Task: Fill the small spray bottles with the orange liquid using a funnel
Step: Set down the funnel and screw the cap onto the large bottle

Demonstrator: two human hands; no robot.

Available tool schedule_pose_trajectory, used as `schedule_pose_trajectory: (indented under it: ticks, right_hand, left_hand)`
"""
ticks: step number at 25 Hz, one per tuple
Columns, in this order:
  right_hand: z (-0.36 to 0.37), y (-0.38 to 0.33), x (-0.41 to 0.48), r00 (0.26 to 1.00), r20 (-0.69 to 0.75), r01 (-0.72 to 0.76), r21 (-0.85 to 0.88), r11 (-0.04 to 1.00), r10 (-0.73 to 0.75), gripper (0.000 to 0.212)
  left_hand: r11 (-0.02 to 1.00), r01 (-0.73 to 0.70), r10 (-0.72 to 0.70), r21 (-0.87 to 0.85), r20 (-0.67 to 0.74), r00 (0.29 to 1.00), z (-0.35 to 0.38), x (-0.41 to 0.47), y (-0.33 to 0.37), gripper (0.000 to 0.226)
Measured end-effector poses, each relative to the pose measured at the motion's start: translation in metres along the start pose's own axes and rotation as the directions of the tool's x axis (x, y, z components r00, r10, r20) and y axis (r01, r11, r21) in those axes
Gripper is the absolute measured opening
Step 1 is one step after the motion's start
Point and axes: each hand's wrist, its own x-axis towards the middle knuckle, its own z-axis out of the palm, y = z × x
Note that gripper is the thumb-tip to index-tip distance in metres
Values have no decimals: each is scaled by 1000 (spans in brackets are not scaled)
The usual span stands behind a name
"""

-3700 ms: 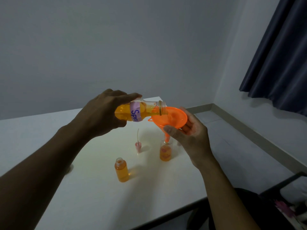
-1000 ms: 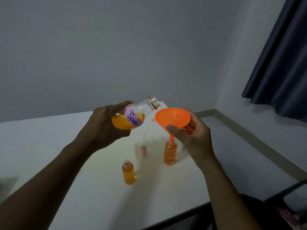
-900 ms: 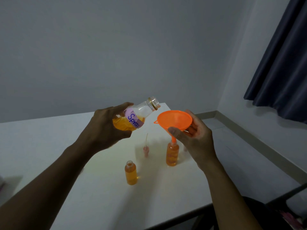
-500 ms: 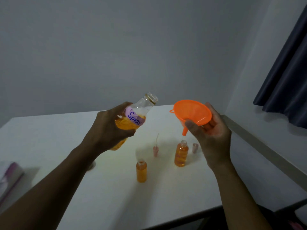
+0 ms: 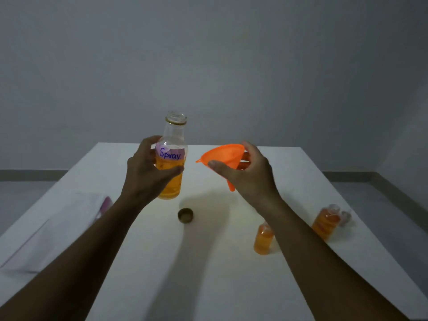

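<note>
Grip on the large bottle (image 5: 172,154) is taken at mid-body by the left hand (image 5: 148,174), its fingers curled round the label zone. The bottle is held upright above the worktop (image 5: 208,274), uncapped and roughly half full. The clear wall is judged to be glass: rigid, fairly heavy, breakable, slippery if wetted. The funnel (image 5: 224,156) is pinched at its cone by the fingers of the right hand (image 5: 252,179), tilted, spout downward. It is judged light and stiff; hold near the rim is advised. The near small bottle (image 5: 262,239) and far small bottle (image 5: 324,223) stand on the worktop, well apart from the funnel, both holding orange liquid.
</note>
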Motion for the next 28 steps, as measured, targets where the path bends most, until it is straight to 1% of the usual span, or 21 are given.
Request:
schedule_pose_trajectory:
  ticks: [2,4,9,13,16,19,21,22,23,24,25,26,27,28]
  right_hand:
    - [36,5,15,994,87,-57,-86,995,64,107]
    - [65,15,25,983,150,-81,-182,980,110,113]
    - [102,32,40,970,220,-9,-387,922,102,115]
    - [120,43,46,971,223,12,-413,911,88,117]
    - [128,51,46,981,183,20,-409,913,60,118]
    - [130,59,45,983,164,-11,-416,909,87,129]
    - [127,59,42,984,138,-55,-369,928,113,134]
    - [124,57,38,990,95,-70,-331,941,107,130]
    - [122,55,32,996,39,-64,-294,954,79,121]
    - [118,54,24,1000,-17,-16,-267,964,12,105]
    - [115,52,14,994,-58,80,-254,964,-98,84]
    - [112,52,3,973,-66,197,-259,945,-221,62]
    - [109,53,-7,946,-17,305,-282,910,-323,43]
    - [107,54,-16,926,105,377,-307,874,-363,33]
  left_hand:
    - [998,67,-67,-4,-29,997,-3,0,-23,76]
    - [994,112,-112,-9,-46,993,-3,-3,-43,78]
    - [988,147,-150,-55,-63,987,-3,-7,-79,82]
    - [978,173,-180,-114,-58,982,-1,-9,-95,82]
    - [973,179,-186,-144,-40,982,1,-8,-102,83]
    - [969,203,-203,-143,14,979,1,-9,-106,87]
    - [959,242,-232,-150,79,970,1,-18,-111,91]
    - [952,265,-249,-152,117,962,1,-25,-115,91]
    - [947,285,-263,-150,150,953,3,-32,-119,89]
    - [941,303,-277,-150,170,946,4,-37,-123,85]
    - [938,314,-288,-147,177,941,5,-41,-126,80]
    - [938,319,-293,-136,179,939,5,-42,-129,76]
    - [941,316,-292,-118,182,939,6,-42,-130,74]
    - [946,309,-287,-100,185,940,7,-41,-131,73]
